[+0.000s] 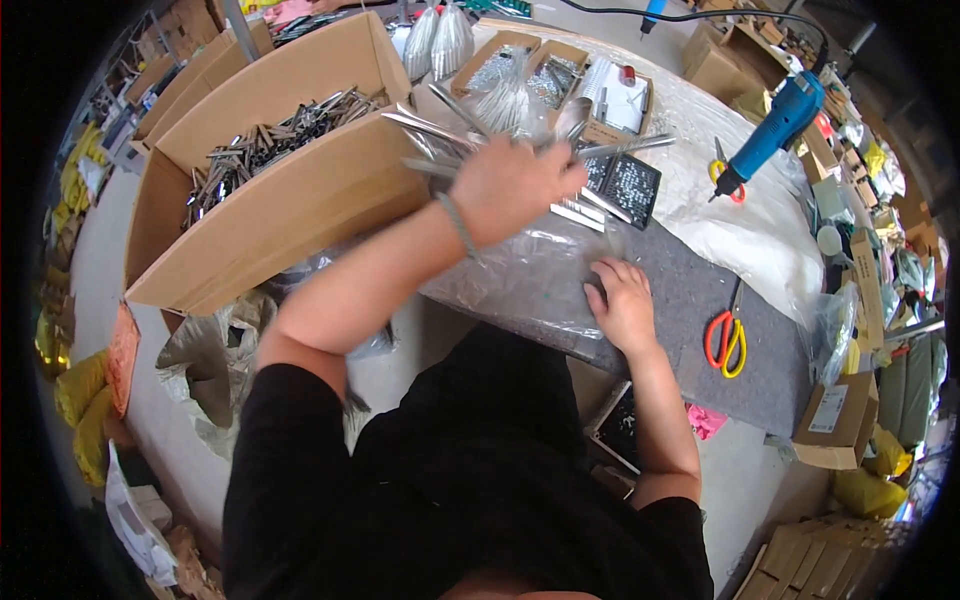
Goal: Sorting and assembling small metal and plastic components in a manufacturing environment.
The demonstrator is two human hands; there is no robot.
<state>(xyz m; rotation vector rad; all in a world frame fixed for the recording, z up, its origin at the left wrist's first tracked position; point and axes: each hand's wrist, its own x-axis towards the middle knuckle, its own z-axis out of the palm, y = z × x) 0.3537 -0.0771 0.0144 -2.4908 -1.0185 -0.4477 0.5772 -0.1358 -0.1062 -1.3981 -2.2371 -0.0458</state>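
Observation:
My left hand [515, 190] is palm down over several shiny metal strips [425, 128], which fan out on both sides of it. Motion smears its fingers, so I cannot make out whether they grip any strips. Close beside it lie more bright strips [578, 215] and a black tray of small screws [632, 187]. My right hand [623, 305] rests on the grey table cover [690, 300] by the edge of a clear plastic sheet [540, 270]. Its fingers are slightly bent, the thumb stands apart, and nothing shows in it.
A large cardboard box [290, 215] of metal pieces stands at left. Scissors with red and yellow handles [725, 343] lie at right. A blue electric screwdriver [780, 125] hangs above white sheeting [720, 235]. Small boxes of hardware [553, 78] and filled plastic bags [452, 42] stand behind.

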